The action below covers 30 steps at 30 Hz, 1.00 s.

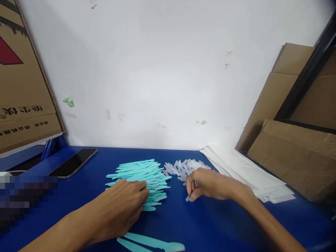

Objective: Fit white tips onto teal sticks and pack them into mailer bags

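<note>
A pile of turquoise flat plastic sticks [141, 175] lies on the blue table [168, 224]. My left hand [128, 204] rests at the pile's lower left edge with its fingers curled; what they hold, if anything, is hidden. Right of that pile is a heap of small translucent pieces [181, 168]. At the heap's lower edge my right hand [198, 185] pinches one small translucent piece [188, 198] between thumb and finger. Near the front edge of the view lie two larger turquoise sticks [154, 242], below my left hand.
A phone [74, 163] lies at the back left. White plastic bags [244, 171] are stacked at the right, beside cardboard [296, 157] and a black frame [304, 77]. A printed cardboard box [26, 77] stands at the left, with a white wall [157, 70] behind.
</note>
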Each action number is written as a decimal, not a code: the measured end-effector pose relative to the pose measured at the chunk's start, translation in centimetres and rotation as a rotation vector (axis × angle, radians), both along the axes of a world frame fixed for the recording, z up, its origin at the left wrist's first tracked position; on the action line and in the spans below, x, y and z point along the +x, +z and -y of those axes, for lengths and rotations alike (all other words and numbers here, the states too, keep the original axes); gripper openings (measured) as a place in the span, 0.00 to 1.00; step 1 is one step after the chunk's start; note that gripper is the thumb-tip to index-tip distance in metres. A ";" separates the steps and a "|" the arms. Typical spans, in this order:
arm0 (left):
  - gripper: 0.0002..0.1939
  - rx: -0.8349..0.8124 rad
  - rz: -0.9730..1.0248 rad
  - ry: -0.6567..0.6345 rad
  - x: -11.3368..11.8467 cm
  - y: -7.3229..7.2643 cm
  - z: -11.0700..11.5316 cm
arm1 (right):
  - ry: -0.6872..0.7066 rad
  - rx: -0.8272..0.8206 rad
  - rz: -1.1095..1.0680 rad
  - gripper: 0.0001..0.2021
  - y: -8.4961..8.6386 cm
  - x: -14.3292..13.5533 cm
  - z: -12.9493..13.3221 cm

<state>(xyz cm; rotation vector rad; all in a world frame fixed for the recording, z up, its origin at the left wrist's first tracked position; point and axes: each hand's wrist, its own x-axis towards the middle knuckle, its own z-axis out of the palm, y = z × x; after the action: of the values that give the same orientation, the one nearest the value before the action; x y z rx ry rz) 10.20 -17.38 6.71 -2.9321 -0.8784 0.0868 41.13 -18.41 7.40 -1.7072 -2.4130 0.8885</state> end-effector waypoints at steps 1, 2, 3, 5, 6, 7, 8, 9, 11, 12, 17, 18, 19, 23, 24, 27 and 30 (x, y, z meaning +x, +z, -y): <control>0.08 -0.002 0.007 0.002 0.0 -0.1 0.0 | 0.019 0.022 0.007 0.04 0.1 -0.2 0.1; 0.08 -0.007 0.011 0.003 0.0 -0.2 0.0 | 0.036 0.048 0.010 0.03 0.3 -0.4 0.2; 0.08 -0.013 0.012 0.003 0.0 -0.2 -0.1 | 0.048 0.080 0.004 0.03 0.5 -0.6 0.3; 0.08 -0.026 0.009 0.002 -0.1 -0.3 -0.1 | 0.063 0.161 -0.030 0.02 0.8 -0.9 0.5; 0.08 -0.027 0.008 0.000 -0.1 -0.3 -0.1 | 0.068 0.202 -0.050 0.02 1.0 -1.1 0.6; 0.09 -0.024 0.011 -0.003 0.0 -0.2 -0.1 | 0.068 0.239 -0.067 0.03 1.1 -1.3 0.7; 0.09 -0.018 0.016 -0.008 0.0 -0.1 -0.1 | 0.062 0.276 -0.080 0.04 1.1 -1.5 0.7; 0.09 -0.005 0.023 -0.014 0.1 -0.1 -0.1 | 0.053 0.316 -0.090 0.06 1.1 -1.7 0.8; 0.09 0.028 0.047 -0.032 0.3 0.0 -0.2 | 0.040 0.400 -0.114 0.13 1.1 -2.1 0.9; 0.09 0.052 0.071 -0.038 0.3 0.0 -0.3 | 0.038 0.444 -0.135 0.15 1.0 -2.4 0.9; 0.14 0.188 0.259 -0.001 0.2 -1.1 -1.5 | -0.056 0.484 -0.375 0.10 0.7 -3.5 0.8; 0.15 0.209 0.284 0.016 0.2 -1.4 -1.8 | -0.083 0.465 -0.443 0.09 0.7 -3.7 0.9; 0.15 0.223 0.308 0.035 0.1 -1.5 -1.9 | -0.105 0.454 -0.503 0.08 0.8 -3.9 0.9; 0.14 0.201 0.426 0.060 0.0 -1.6 -2.0 | -0.164 0.530 -0.570 0.08 0.8 -4.4 1.0; 0.15 0.196 0.445 0.053 0.0 -1.5 -2.0 | -0.179 0.546 -0.575 0.08 0.8 -4.4 1.0; 0.19 0.187 0.433 0.046 0.1 -1.4 -2.0 | -0.211 0.526 -0.661 0.09 0.7 -4.5 1.0; 0.22 0.123 0.462 0.046 0.3 -1.4 -2.2 | -0.238 0.499 -0.770 0.12 0.6 -4.6 1.2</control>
<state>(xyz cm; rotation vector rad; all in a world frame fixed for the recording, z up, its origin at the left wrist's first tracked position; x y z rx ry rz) 10.50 -15.14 5.28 -2.8561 -0.9585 -0.6415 36.51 -19.60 8.03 -1.1427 -1.6856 0.6587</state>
